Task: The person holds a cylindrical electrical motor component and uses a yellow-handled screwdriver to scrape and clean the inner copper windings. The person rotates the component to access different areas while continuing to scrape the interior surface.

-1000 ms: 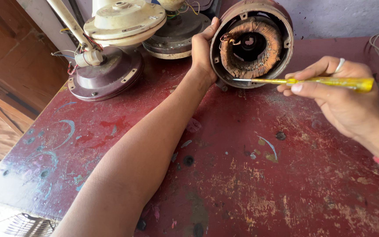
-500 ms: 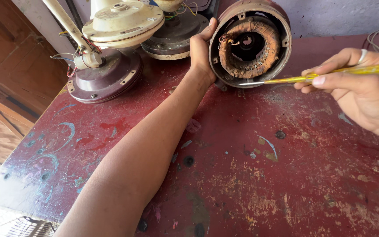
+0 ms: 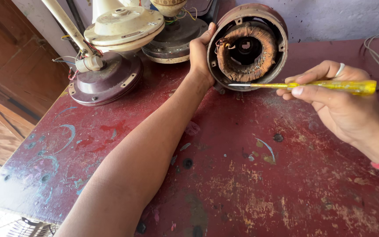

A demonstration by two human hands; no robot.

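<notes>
On the red worktop: right hand gripped one yellow screwdriver, tip at one upright motor housing; left hand clasped its rim. Behind: two more fan motors, maroon and grey.

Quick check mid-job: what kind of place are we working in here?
Probably a small fan-repair workshop: an opened motor housing with copper windings, dismantled fan motors with loose wires, and a worn, paint-stained red workbench.
</notes>
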